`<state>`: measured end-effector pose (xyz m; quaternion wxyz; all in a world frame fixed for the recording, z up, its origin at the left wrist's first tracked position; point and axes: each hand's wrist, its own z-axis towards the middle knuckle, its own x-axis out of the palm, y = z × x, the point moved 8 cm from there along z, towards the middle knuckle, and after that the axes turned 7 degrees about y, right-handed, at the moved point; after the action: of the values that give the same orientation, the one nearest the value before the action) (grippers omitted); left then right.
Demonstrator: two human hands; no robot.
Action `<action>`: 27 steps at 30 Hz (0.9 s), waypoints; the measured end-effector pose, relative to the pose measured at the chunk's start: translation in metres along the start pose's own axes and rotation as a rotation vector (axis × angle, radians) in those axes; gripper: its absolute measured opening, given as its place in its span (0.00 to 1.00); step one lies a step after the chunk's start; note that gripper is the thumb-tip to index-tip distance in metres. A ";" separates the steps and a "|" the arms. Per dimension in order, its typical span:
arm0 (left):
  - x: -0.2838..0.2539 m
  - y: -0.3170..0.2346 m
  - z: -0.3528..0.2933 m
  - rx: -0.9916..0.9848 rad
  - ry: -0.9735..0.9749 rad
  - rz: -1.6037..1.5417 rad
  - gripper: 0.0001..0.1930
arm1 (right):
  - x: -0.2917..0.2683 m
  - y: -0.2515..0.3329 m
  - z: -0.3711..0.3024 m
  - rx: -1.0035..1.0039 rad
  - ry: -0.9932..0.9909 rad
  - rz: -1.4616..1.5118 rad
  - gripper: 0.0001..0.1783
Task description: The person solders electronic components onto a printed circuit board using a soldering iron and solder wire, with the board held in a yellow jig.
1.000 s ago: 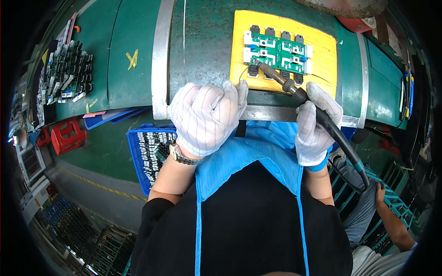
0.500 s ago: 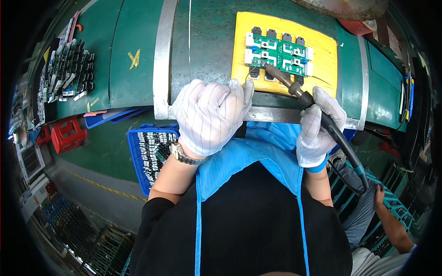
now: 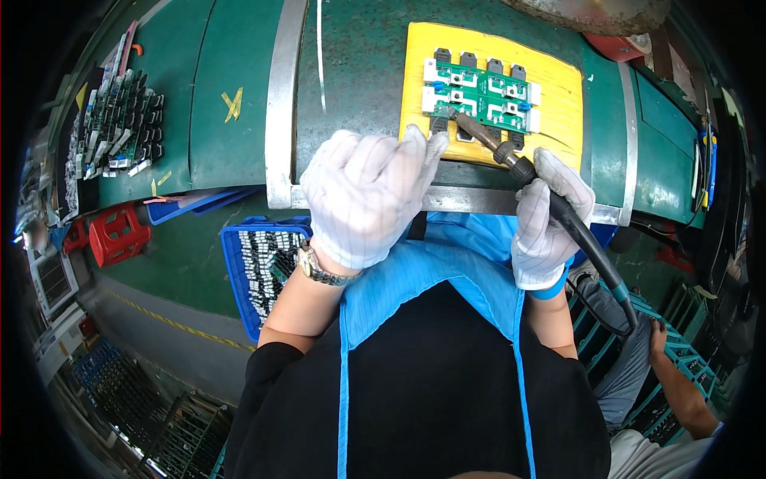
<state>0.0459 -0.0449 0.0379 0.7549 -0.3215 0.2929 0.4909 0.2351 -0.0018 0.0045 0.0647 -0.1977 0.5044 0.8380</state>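
A green circuit board (image 3: 481, 96) with white connectors and black components lies on a yellow pad (image 3: 554, 142). My right hand (image 3: 550, 219), in a white striped glove, is closed round a soldering iron (image 3: 523, 169). The iron's tip meets the board's lower left part. My left hand (image 3: 367, 195), gloved likewise, is at the pad's near left corner with its fingertips pinched together. It grips a thin solder wire, which barely shows against the board. A pale strand (image 3: 321, 56) hangs over the bench left of the pad.
Boards are heaped (image 3: 124, 124) on the far left of the green bench (image 3: 215, 144). A blue bin (image 3: 239, 279) of small parts stands below my left arm. Red stools (image 3: 118, 233) are at left. Another person's arm (image 3: 682, 391) and teal racks are at lower right.
My left hand has turned slightly and its fingertips have shifted a little right. The iron and right hand have moved slightly left. The pale strand looks thicker and sits further left.
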 end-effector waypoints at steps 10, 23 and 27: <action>-0.012 0.012 -0.003 -0.147 0.064 -0.136 0.15 | -0.027 -0.009 -0.010 0.180 -0.254 0.126 0.13; 0.004 0.000 0.001 0.021 0.100 -0.109 0.18 | -0.011 -0.007 -0.003 0.026 -0.015 0.008 0.14; 0.006 0.000 0.001 0.019 0.114 -0.093 0.17 | -0.011 -0.006 -0.003 -0.049 0.019 -0.099 0.15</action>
<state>0.0484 -0.0412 0.0343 0.7621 -0.3548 0.3248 0.4334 0.2477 -0.0006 0.0027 0.0963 -0.2319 0.4740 0.8439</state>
